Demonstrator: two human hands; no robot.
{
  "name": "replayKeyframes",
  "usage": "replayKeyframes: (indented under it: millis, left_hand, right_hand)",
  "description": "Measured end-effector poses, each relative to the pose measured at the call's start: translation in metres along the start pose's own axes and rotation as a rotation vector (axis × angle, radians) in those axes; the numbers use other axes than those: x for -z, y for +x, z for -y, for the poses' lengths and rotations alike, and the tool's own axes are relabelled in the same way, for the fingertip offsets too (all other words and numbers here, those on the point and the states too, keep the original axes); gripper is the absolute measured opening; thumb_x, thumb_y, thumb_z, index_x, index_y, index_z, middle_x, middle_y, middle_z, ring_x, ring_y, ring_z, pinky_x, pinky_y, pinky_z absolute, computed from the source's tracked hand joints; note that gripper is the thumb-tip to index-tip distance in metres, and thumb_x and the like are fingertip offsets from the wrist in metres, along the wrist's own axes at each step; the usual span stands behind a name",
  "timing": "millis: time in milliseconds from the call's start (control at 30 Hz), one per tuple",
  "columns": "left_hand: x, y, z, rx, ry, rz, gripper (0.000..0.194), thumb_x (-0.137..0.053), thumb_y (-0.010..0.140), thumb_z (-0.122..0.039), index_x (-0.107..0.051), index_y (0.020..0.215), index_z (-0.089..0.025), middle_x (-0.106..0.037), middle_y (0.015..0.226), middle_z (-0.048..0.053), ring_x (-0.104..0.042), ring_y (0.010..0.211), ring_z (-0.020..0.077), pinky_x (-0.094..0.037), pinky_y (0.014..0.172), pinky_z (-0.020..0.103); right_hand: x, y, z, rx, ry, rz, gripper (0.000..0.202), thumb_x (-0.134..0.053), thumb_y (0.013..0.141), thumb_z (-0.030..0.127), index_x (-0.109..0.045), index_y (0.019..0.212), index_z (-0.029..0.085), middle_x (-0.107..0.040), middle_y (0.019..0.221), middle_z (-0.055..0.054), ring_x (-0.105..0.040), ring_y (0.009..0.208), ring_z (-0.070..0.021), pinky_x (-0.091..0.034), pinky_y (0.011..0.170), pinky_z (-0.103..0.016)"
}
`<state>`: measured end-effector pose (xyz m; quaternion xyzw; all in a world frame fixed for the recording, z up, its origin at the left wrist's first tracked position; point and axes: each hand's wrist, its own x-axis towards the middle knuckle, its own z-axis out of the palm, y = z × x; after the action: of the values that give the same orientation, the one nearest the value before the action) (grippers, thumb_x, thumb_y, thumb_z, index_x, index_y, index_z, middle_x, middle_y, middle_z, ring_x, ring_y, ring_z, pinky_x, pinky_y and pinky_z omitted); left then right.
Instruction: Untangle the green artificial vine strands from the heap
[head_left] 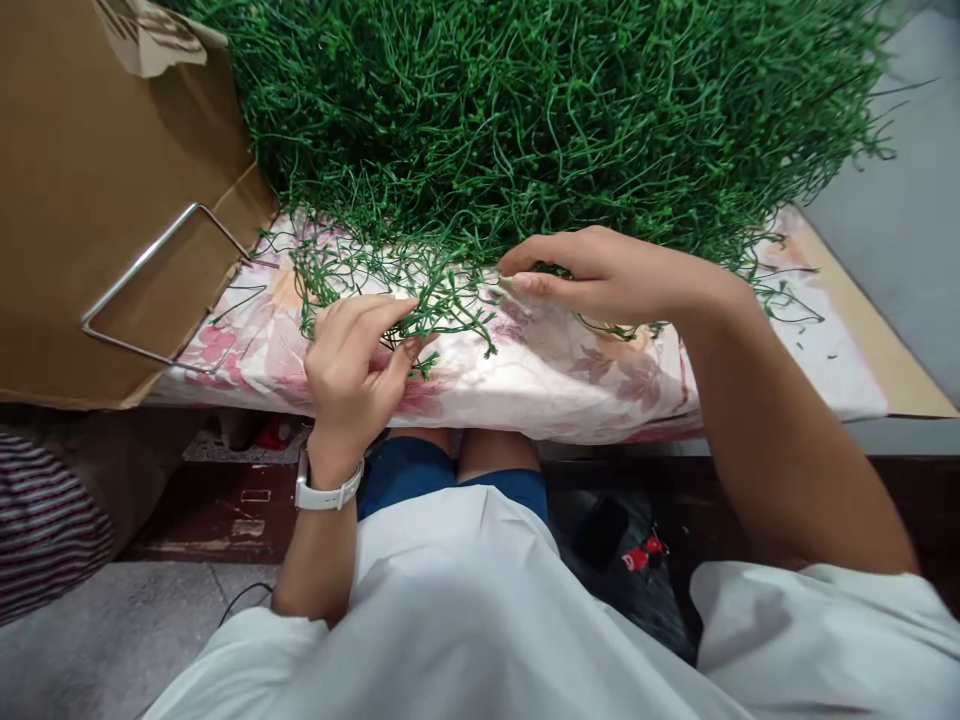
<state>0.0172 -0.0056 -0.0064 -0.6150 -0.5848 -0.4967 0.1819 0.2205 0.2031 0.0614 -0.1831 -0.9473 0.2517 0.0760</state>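
A large heap of thin green artificial-looking plant stems [525,120] fills the far side of the table. My left hand [352,355], with a white watch [330,492] on its wrist, curls round a small bunch of green sprigs [450,305] at the near edge of the heap. Stems poke out between its thumb and fingers. To the right, my right hand [600,272] points leftward, palm down, just in front of the heap. Its thumb and fingertips are close together, and whatever they may pinch is too small to make out.
A floral cloth [525,390] covers the table. At left stands a brown cardboard box [112,180], with a bent metal wire frame [142,260] against it. Someone's striped clothing [45,530] shows at lower left. Below lie a dark phone-like object [600,530] and a red trinket [643,553].
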Motion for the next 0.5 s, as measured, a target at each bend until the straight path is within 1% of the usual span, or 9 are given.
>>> replayKeyframes:
  millis: [33, 100, 167, 200, 233, 333, 367, 433, 500]
  left_hand:
    - [-0.003, -0.001, -0.002, 0.003, -0.031, -0.03, 0.024, -0.073, 0.091, -0.022, -0.073, 0.114, -0.03, -0.078, 0.104, 0.003, -0.073, 0.099, 0.0232, -0.057, 0.088, 0.039]
    - [-0.008, -0.005, -0.003, -0.002, -0.09, -0.082, 0.027, -0.074, 0.09, -0.019, -0.072, 0.114, -0.031, -0.078, 0.102, 0.001, -0.073, 0.097, 0.0213, -0.059, 0.084, 0.037]
    - [-0.013, -0.009, -0.001, -0.007, -0.147, -0.093, 0.034, -0.076, 0.088, -0.017, -0.07, 0.117, -0.032, -0.078, 0.103, 0.0, -0.073, 0.097, 0.0202, -0.06, 0.084, 0.037]
    - [-0.016, -0.011, 0.0, -0.013, -0.18, -0.089, 0.035, -0.077, 0.087, -0.017, -0.069, 0.118, -0.032, -0.077, 0.102, 0.0, -0.074, 0.097, 0.0203, -0.061, 0.085, 0.037]
    - [-0.018, -0.013, 0.001, -0.015, -0.214, -0.077, 0.035, -0.077, 0.086, -0.016, -0.068, 0.117, -0.032, -0.077, 0.101, 0.001, -0.074, 0.097, 0.0206, -0.061, 0.086, 0.038]
    - [-0.021, -0.016, 0.003, -0.057, -0.299, -0.058, 0.028, -0.073, 0.088, -0.013, -0.064, 0.108, -0.029, -0.075, 0.093, 0.001, -0.074, 0.094, 0.0203, -0.061, 0.085, 0.039]
    - [-0.021, -0.016, 0.003, -0.075, -0.307, -0.056, 0.025, -0.069, 0.089, -0.011, -0.063, 0.106, -0.029, -0.075, 0.092, 0.0, -0.074, 0.092, 0.0196, -0.061, 0.083, 0.039]
    - [-0.02, -0.016, 0.004, -0.084, -0.275, -0.021, 0.022, -0.064, 0.092, -0.009, -0.06, 0.101, -0.029, -0.075, 0.093, 0.0, -0.073, 0.092, 0.0189, -0.059, 0.083, 0.039]
    - [-0.018, -0.015, 0.004, -0.103, -0.196, 0.031, 0.018, -0.062, 0.094, -0.011, -0.059, 0.096, -0.028, -0.075, 0.092, 0.0, -0.072, 0.091, 0.0195, -0.055, 0.082, 0.039]
  right_hand:
    - [0.0, -0.008, 0.009, 0.017, 0.04, -0.032, 0.046, -0.06, 0.093, 0.066, -0.076, 0.11, 0.026, -0.076, 0.101, -0.004, -0.071, 0.091, -0.0236, -0.054, 0.087, -0.042]
    - [-0.006, -0.024, 0.027, 0.031, 0.109, -0.237, 0.038, -0.064, 0.093, 0.062, -0.075, 0.101, 0.026, -0.075, 0.094, -0.003, -0.07, 0.087, -0.0202, -0.054, 0.083, -0.037]
    - [-0.02, -0.036, 0.043, 0.025, 0.182, -0.463, 0.029, -0.063, 0.096, 0.055, -0.071, 0.099, 0.027, -0.072, 0.09, -0.003, -0.066, 0.078, -0.0171, -0.054, 0.073, -0.035]
    - [-0.029, -0.04, 0.05, 0.012, 0.249, -0.538, 0.025, -0.061, 0.098, 0.051, -0.069, 0.1, 0.027, -0.071, 0.091, -0.003, -0.064, 0.074, -0.016, -0.054, 0.069, -0.034]
    - [-0.039, -0.042, 0.057, -0.003, 0.346, -0.577, 0.021, -0.059, 0.1, 0.048, -0.066, 0.102, 0.028, -0.071, 0.095, -0.004, -0.062, 0.071, -0.015, -0.053, 0.064, -0.034]
    - [-0.069, -0.041, 0.072, -0.067, 0.68, -0.58, 0.019, -0.056, 0.102, 0.047, -0.059, 0.104, 0.029, -0.068, 0.105, -0.002, -0.059, 0.062, -0.0111, -0.051, 0.054, -0.03]
    - [-0.078, -0.038, 0.075, -0.082, 0.763, -0.591, 0.022, -0.057, 0.101, 0.05, -0.057, 0.104, 0.029, -0.067, 0.102, -0.001, -0.057, 0.06, -0.0101, -0.048, 0.05, -0.028]
    - [-0.091, -0.033, 0.075, -0.092, 0.877, -0.642, 0.029, -0.06, 0.098, 0.056, -0.056, 0.102, 0.027, -0.064, 0.09, 0.0, -0.053, 0.056, -0.0097, -0.041, 0.044, -0.025]
    - [-0.097, -0.029, 0.072, -0.101, 0.953, -0.678, 0.033, -0.064, 0.095, 0.058, -0.057, 0.099, 0.026, -0.059, 0.078, 0.001, -0.048, 0.053, -0.0102, -0.037, 0.042, -0.025]
